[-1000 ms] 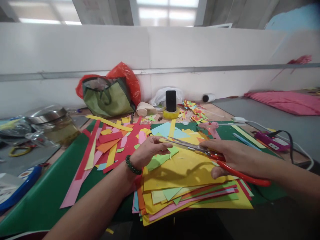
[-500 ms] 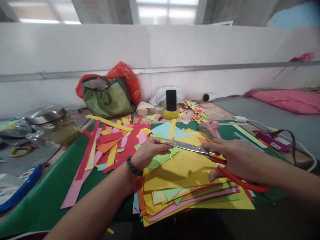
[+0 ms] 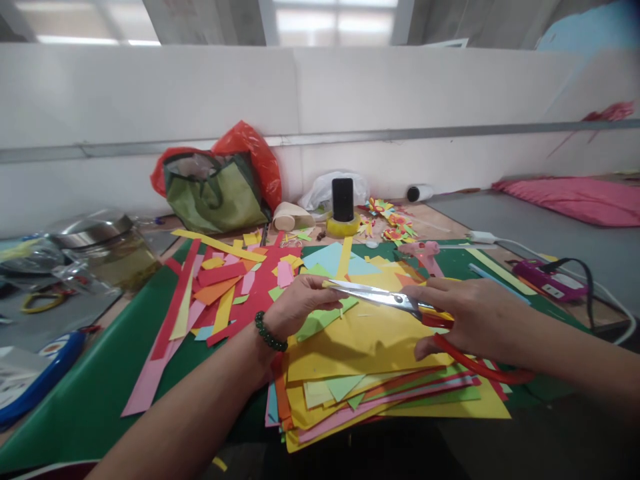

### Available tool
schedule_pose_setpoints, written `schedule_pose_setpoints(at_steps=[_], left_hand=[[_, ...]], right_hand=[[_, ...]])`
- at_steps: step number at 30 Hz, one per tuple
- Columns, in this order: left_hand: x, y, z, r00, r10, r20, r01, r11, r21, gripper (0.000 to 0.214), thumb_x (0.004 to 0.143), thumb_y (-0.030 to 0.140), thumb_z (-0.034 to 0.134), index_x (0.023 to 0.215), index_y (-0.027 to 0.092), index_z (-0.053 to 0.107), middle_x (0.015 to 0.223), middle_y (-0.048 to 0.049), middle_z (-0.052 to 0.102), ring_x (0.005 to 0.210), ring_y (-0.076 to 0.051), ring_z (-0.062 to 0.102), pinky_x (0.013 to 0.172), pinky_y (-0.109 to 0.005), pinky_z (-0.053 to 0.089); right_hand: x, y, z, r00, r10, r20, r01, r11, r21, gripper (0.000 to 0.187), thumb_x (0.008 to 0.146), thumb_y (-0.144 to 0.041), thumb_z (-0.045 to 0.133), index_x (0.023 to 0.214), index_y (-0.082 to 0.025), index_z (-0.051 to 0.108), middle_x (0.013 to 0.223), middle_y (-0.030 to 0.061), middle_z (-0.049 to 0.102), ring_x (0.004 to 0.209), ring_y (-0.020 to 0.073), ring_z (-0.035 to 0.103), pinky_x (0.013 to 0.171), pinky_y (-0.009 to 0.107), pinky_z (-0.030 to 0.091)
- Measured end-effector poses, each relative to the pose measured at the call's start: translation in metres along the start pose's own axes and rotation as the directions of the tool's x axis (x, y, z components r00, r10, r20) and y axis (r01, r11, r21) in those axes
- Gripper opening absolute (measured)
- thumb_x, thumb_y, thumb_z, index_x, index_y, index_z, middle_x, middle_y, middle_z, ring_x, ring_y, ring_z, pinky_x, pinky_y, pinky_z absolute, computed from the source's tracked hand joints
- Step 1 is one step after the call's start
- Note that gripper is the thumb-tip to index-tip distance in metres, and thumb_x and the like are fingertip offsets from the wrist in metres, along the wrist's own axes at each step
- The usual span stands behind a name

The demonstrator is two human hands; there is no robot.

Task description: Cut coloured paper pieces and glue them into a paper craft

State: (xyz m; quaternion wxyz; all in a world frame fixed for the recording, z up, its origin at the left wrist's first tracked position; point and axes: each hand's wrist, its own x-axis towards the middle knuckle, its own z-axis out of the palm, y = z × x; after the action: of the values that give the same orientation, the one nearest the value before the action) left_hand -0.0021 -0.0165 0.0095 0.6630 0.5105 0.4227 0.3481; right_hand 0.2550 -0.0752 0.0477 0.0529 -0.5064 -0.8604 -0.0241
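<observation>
My right hand [image 3: 467, 320] grips the scissors [image 3: 395, 300] by their red-orange handles, with fingers and thumb in the loops. The silver blades point left, over a stack of coloured paper sheets [image 3: 370, 353], yellow on top. At the blade tips, my left hand [image 3: 305, 303] is closed in a pinch on a small yellowish paper piece [image 3: 330, 284], mostly hidden by the fingers. Under my left hand lies a green paper piece [image 3: 323, 323]. Behind the blades are a light blue sheet [image 3: 325, 257] and a yellow strip [image 3: 345, 257].
Coloured paper scraps [image 3: 225, 287] lie left on a green mat [image 3: 110, 360]. Behind stand a green bag [image 3: 215, 193], a phone [image 3: 343, 200] on a yellow tape roll [image 3: 343, 227], and paper flowers [image 3: 397, 227]. A pink glue gun [image 3: 425, 253] and purple power strip [image 3: 550, 280] are right.
The scissors have turned slightly, and their blades catch more light. Both hands stay in almost the same place over the paper stack.
</observation>
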Motion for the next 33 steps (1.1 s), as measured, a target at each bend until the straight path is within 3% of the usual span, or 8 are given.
schedule_pose_setpoints(at_steps=[9,17,21,33], left_hand=[[0.0024,-0.0033,-0.0019,1.000,0.022,0.022,-0.022,1.000,0.010,0.021,0.054,0.029,0.083,0.070,0.016,0.077,0.068,-0.0028,0.069,0.066,-0.011,0.058,0.071,-0.025,0.049],[0.0012,-0.0017,-0.0015,0.999,0.006,0.053,-0.005,1.000,-0.019,0.020,0.052,0.027,0.083,0.066,0.015,0.076,0.067,-0.0023,0.068,0.065,-0.010,0.058,0.071,-0.024,0.048],[0.0027,-0.0028,-0.0022,0.996,0.011,0.093,-0.010,1.000,-0.007,0.018,0.052,0.024,0.082,0.067,0.015,0.077,0.064,-0.0016,0.068,0.062,-0.009,0.057,0.067,-0.022,0.047],[0.0002,0.0009,-0.0006,0.998,-0.014,0.067,0.013,1.000,0.002,0.019,0.053,0.026,0.083,0.067,0.016,0.077,0.067,-0.0025,0.070,0.065,-0.009,0.058,0.068,-0.021,0.048]], right_hand=[[0.0006,-0.0007,-0.0009,0.999,-0.025,0.026,0.027,0.997,-0.069,0.063,0.062,-0.064,0.075,0.110,-0.024,0.068,0.081,0.0083,0.071,0.068,0.0310,0.066,0.051,0.035,0.043],[-0.0030,0.0079,0.0037,0.983,-0.162,-0.087,0.149,0.979,-0.141,0.062,0.063,-0.067,0.073,0.106,-0.023,0.067,0.079,0.0063,0.071,0.062,0.0274,0.065,0.046,0.033,0.040],[-0.0021,0.0054,0.0014,0.980,-0.180,-0.089,0.159,0.967,-0.198,0.066,0.062,-0.070,0.072,0.108,-0.023,0.066,0.078,0.0060,0.069,0.060,0.0271,0.065,0.045,0.033,0.038],[0.0019,0.0057,0.0064,0.987,-0.150,-0.054,0.143,0.984,-0.108,0.063,0.062,-0.069,0.072,0.105,-0.023,0.068,0.075,0.0055,0.071,0.059,0.0284,0.066,0.045,0.034,0.038]])
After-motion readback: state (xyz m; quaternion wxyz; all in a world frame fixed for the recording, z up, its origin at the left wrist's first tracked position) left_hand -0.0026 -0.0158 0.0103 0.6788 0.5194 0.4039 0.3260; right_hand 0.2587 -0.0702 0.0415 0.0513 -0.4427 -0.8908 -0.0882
